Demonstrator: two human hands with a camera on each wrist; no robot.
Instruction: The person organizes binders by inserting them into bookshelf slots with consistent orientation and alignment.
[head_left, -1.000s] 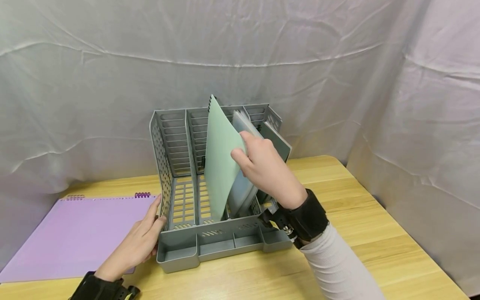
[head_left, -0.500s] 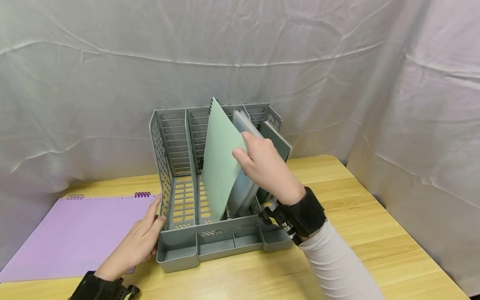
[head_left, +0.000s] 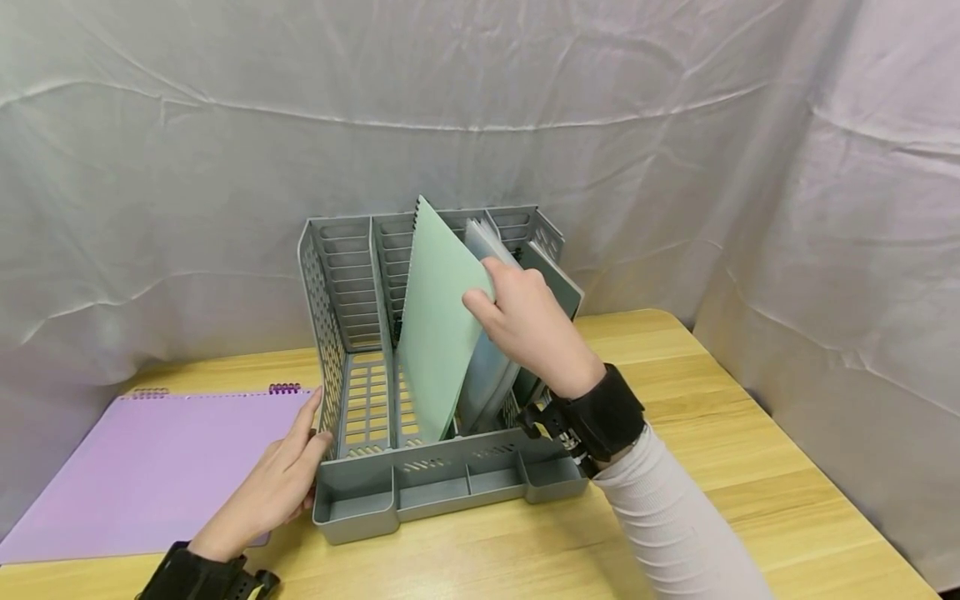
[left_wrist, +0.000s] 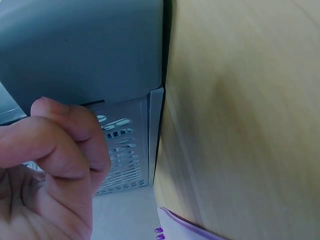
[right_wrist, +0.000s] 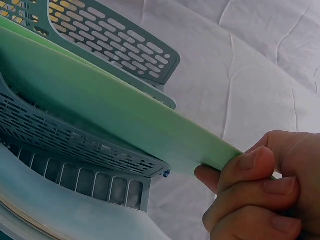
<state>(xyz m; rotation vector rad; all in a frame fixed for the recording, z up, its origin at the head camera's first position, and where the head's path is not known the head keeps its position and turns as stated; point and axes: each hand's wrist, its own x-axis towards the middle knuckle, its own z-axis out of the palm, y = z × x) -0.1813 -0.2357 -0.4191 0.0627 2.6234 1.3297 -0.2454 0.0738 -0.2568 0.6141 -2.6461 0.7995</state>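
Observation:
A pale green ring-bound notebook (head_left: 442,333) stands upright, slightly slanted, in a middle slot of the grey desk file rack (head_left: 356,528). My right hand (head_left: 525,325) pinches its upper near corner between thumb and fingers. In the right wrist view the notebook (right_wrist: 125,117) runs down between two perforated dividers, its corner in the curled fingers (right_wrist: 250,187). At the rack's left wall rests my left hand (head_left: 273,483), index finger stretched along the outside and thumb at the front edge. The left wrist view shows other fingers (left_wrist: 65,145) loosely bent beside the rack.
Translucent bluish folders (head_left: 483,387) lean in the slot to the right, and a dark green notebook (head_left: 553,287) stands at the far right. A purple ring-bound notebook (head_left: 150,475) lies on the wooden table (head_left: 690,392) at the left. Grey-white cloth (head_left: 480,108) hangs behind.
The green notebook has shifted slightly left and lower in its slot, with the right hand still pinching its corner. The left hand has stayed in place.

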